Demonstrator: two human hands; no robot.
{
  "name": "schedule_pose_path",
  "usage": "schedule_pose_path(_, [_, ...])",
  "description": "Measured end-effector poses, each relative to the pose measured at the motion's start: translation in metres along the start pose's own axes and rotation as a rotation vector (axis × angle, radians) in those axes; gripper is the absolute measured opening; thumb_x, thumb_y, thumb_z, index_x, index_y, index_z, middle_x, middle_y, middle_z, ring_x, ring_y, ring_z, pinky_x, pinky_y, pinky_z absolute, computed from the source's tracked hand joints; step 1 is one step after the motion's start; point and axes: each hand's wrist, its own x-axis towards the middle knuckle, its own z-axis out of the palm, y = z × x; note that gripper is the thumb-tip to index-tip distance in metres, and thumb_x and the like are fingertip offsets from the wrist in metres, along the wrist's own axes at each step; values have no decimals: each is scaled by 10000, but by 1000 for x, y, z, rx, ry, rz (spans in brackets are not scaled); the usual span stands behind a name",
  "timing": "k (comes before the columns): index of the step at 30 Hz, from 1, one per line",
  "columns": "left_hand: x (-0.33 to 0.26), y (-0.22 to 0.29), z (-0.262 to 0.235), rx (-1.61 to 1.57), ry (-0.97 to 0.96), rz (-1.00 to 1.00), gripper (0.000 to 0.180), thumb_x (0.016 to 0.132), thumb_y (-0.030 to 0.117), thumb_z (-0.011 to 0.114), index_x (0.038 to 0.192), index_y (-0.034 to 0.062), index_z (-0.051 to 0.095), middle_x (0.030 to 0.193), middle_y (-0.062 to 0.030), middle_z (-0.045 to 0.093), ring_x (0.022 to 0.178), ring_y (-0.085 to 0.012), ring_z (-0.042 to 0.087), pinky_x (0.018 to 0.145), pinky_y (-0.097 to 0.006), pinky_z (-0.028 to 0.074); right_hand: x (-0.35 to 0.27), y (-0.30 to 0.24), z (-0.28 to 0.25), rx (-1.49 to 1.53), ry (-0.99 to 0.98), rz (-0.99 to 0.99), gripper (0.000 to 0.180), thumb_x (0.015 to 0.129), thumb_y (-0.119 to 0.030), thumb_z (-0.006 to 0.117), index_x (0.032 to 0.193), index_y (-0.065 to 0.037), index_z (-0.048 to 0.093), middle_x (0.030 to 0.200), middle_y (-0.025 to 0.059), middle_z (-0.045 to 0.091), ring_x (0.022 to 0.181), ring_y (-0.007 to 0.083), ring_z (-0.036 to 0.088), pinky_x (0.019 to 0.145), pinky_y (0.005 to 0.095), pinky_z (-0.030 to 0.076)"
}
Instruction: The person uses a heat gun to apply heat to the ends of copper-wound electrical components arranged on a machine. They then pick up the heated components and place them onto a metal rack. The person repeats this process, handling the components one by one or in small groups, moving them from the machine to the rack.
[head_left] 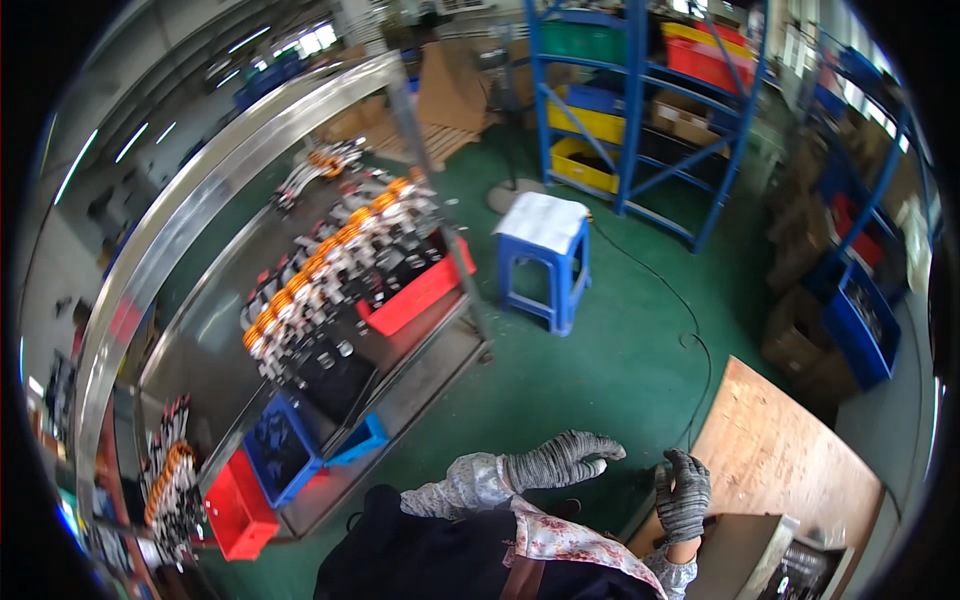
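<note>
Gloved hands are all that is at work here, and neither holds anything: the left hand [562, 460] reaches forward over the green floor [600, 370] with its fingers stretched out flat and together, empty, while the right hand [683, 493] sits lower and closer to the body, fingers loosely curled, beside the edge of a wooden board [780, 450] but, as far as I can tell, not gripping it. Both wear grey knit gloves, and a patterned sleeve cover runs up the left forearm. The nearest thing to either hand is that board, so any grip on it would best be taken with both palms on its edge rather than fingertips, since knit gloves slide on bare wood; that is a judgement only. To the person's left stands a long metal worktop [200, 340] under a curved steel rail, carrying rows of small parts with orange and white pieces [330, 260], a red bin [420, 295] and blue bins [280, 450] lower down. A blue stool [545, 265] with a white cloth on top stands in the open floor ahead, and a black cable [690, 330] trails across the floor toward the board, a likely snag for feet. Blue shelving [640, 110] with yellow and red crates lines the far side.
</note>
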Motion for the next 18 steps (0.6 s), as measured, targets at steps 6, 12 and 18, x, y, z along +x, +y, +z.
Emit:
schedule_pose_path(6, [-95, 26, -87, -13, 184, -55, 283, 867, 131, 545, 1144, 70, 559, 1116, -97, 579, 1061, -252, 535, 914, -364, 411, 40, -105, 54, -14, -229, -280, 263, 773, -189, 595, 1005, -65, 587, 1008, 130, 613, 950, 323, 553, 860, 428, 414])
schedule_pose_path(12, [-228, 64, -200, -89, 498, -81, 291, 876, 189, 552, 1123, 37, 573, 1112, -105, 587, 1070, -226, 539, 915, -339, 410, 66, -262, 107, 136, -393, -601, 298, 799, -237, 580, 1045, -69, 579, 1037, 136, 606, 976, 315, 551, 861, 419, 418])
schedule_pose_path(18, [-352, 87, -276, -177, 984, -223, 348, 883, 293, 549, 1088, 15, 591, 1045, -76, 615, 995, -162, 564, 855, -284, 433, 108, -402, 157, 205, -360, -910, 340, 813, -240, 577, 1097, -54, 560, 1033, 144, 597, 962, 324, 545, 841, 417, 428])
